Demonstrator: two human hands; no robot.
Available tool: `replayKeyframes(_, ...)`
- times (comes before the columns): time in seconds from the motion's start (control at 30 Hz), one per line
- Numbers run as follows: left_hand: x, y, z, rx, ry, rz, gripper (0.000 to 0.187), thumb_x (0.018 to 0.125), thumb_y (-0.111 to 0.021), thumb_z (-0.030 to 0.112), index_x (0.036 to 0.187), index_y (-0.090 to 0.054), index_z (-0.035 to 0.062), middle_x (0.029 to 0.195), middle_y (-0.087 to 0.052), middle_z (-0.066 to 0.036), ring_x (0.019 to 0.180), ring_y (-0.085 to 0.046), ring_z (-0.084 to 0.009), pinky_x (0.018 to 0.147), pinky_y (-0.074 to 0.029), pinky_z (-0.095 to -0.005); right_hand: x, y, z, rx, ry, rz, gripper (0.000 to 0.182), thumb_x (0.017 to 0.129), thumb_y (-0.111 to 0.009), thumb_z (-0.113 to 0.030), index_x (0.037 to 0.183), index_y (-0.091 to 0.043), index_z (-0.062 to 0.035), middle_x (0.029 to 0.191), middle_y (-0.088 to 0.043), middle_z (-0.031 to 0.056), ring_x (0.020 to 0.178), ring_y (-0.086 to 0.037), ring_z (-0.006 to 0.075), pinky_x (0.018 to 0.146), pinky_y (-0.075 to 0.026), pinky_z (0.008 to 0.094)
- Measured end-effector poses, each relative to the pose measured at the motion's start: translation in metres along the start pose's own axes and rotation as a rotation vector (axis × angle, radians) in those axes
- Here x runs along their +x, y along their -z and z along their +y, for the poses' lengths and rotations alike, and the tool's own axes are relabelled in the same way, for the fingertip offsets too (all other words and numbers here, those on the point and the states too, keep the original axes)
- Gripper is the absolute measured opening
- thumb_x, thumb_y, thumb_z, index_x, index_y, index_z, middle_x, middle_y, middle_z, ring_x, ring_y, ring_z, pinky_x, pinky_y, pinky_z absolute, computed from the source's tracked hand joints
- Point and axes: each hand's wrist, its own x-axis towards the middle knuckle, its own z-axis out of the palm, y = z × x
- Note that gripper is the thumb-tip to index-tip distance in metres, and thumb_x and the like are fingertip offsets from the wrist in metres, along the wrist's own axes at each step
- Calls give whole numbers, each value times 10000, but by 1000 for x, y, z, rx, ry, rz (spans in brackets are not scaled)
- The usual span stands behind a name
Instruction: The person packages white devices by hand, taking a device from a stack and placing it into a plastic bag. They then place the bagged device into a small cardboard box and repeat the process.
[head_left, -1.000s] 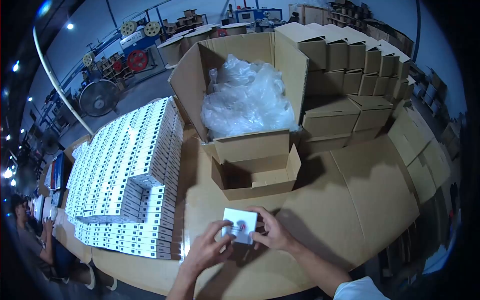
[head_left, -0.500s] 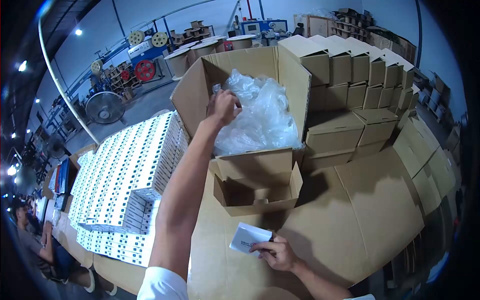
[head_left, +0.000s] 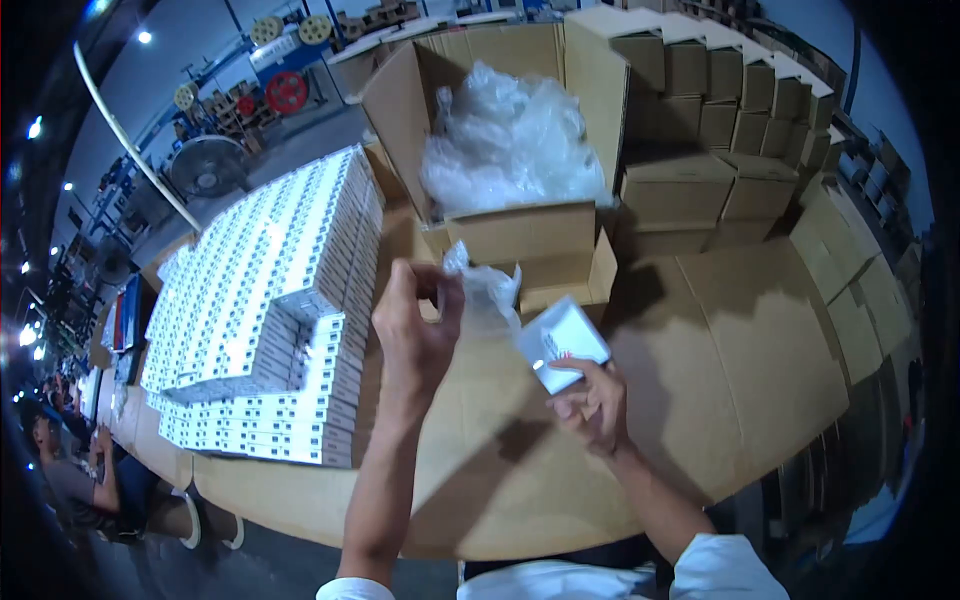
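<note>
A: Where is the small white box (head_left: 562, 343) sitting now?

B: The right hand (head_left: 592, 402) is gripping it from below, fingers closed on its lower edge, lifted off the cardboard-covered table (head_left: 760, 340). Half a second ago it was lying low on the table.

A: And the left hand (head_left: 415, 335)?

B: It was reaching into the big open carton (head_left: 500, 140); now it is back near the box, fingertips pinching a small clear plastic bag (head_left: 485, 290).

A: So bag and box are coming together?

B: That is my reading; the bag is hanging just beside the box.

A: Any room around?

B: The stacked white boxes (head_left: 270, 300) are crowding the left; brown cartons (head_left: 720, 130) are walling the back right. Bare table is lying open to the right.
</note>
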Motion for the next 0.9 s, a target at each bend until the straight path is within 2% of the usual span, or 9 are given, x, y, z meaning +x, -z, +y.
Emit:
replayKeyframes(0.07, -63, -11, 2, -73, 144, -32, 190, 869, -725, -6, 955, -555, -7, 805, -662, -88, 705, -669, -121, 631, -539, -261, 2, -3, -11, -38, -81, -13, 674, 769, -825, -428, 1216, -629, 36, 1265, -501, 205, 1035, -648, 280, 737, -666, 390)
replayKeyframes(0.13, -108, -23, 5, -179, 241, -72, 181, 893, -701, -24, 1006, -560, -21, 803, -644, -66, 693, -640, -91, 605, -527, -244, -1, -14, -4, -33, -112, 16, 658, 751, -865, -405, 1205, -647, 19, 1212, -546, 191, 1042, -646, 252, 715, -644, 332)
replayKeyframes(0.17, -123, -28, 6, -305, 365, -79, 168, 916, -680, -16, 1043, -571, -22, 794, -630, -51, 673, -618, -80, 590, -515, -240, -2, -12, 4, -300, 59, -3, 457, 827, -837, -289, 1121, -685, 25, 1104, -605, 165, 963, -666, 186, 651, -584, 269)
replayKeyframes(0.3, -135, -24, -1, -443, 631, -215, 174, 985, -639, 76, 1139, -624, -3, 816, -620, -15, 666, -541, -44, 556, -465, -220, -9, -14, 34, -194, -306, 80, 180, 930, -734, -134, 943, -692, 41, 935, -618, 101, 723, -638, 101, 615, -528, 259)
replayKeyframes(0.4, -145, -26, -18, -685, 769, -213, 203, 1029, -576, 126, 1187, -636, 13, 841, -611, -3, 653, -495, -31, 540, -425, -198, -3, -8, 32, -145, -245, 100, 190, 921, -748, -143, 922, -683, 35, 866, -605, 72, 712, -617, 89, 624, -521, 252)
replayKeyframes(0.53, -146, -28, -20, -608, 778, -296, 242, 1032, -600, 208, 1170, -649, 16, 848, -609, 18, 652, -480, -20, 552, -409, -191, -3, -5, 37, -45, -284, -32, 134, 937, -727, -100, 969, -651, 6, 962, -613, 20, 768, -557, 45, 646, -458, 221)
replayKeyframes(0.7, -144, -29, -15, -731, 831, -275, 152, 1006, -648, 174, 939, -602, 45, 803, -581, 33, 665, -480, -25, 560, -389, -210, -2, -8, 33, 27, -255, -14, 189, 933, -736, -137, 952, -678, 42, 877, -608, 34, 754, -632, 81, 650, -528, 236)
replayKeyframes(0.8, -144, -32, -13, -753, 755, -295, 137, 1022, -622, 169, 951, -581, 59, 754, -569, 45, 617, -455, -12, 516, -351, -207, -6, -12, 19, -83, -284, 9, 213, 969, -697, -173, 957, -692, 39, 854, -628, 33, 759, -631, 79, 660, -513, 230)
replayKeyframes(0.9, -144, -31, -14, -804, 859, -252, 116, 1033, -595, 152, 1012, -507, 79, 660, -531, 77, 545, -404, 1, 466, -282, -208, -3, -11, 19, -48, -303, 63, 258, 1000, -654, -214, 954, -704, 35, 831, -636, 31, 772, -623, 75, 674, -491, 230)
